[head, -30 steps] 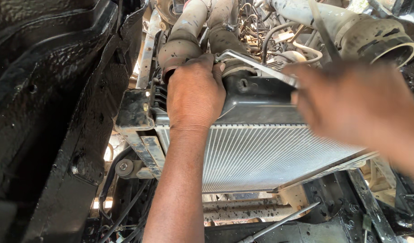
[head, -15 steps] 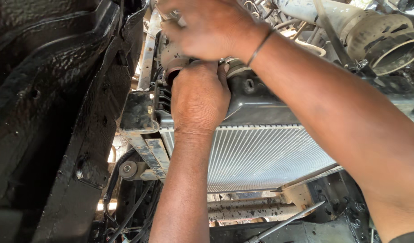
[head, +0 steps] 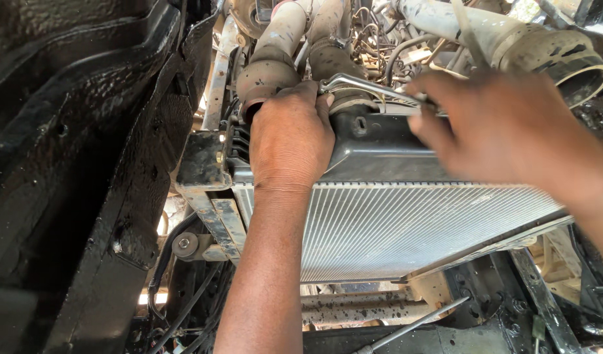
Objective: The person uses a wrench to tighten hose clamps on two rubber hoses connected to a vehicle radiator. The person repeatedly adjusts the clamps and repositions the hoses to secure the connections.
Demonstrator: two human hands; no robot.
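Nearest the camera, the left forearm rose from the bottom edge of the view, crossing the front of the finned radiator core (head: 406,229). The left hand (head: 291,134) lay at the upper left corner of the radiator, on the dark plastic top tank (head: 380,154), its fingers curled over the rim and pressed against the base of a dusty rubber hose (head: 269,75); whether its grip closed on anything behind the rim could not be told. The right hand (head: 511,128), blurred, hovered over the right part of the top tank, its grip closed on the handle of a silver spanner (head: 370,88). The spanner lay along the top edge of the tank, its head just beside the left fingertips and touching the hose clamp area of a second hose (head: 337,65). To the left stood a black painted chassis frame (head: 72,164). Beyond the radiator, a pale pipe (head: 465,26) ran towards a wide round open duct (head: 580,69) at the upper right corner. Below the radiator's bottom edge lay a thin metal rod (head: 413,324).
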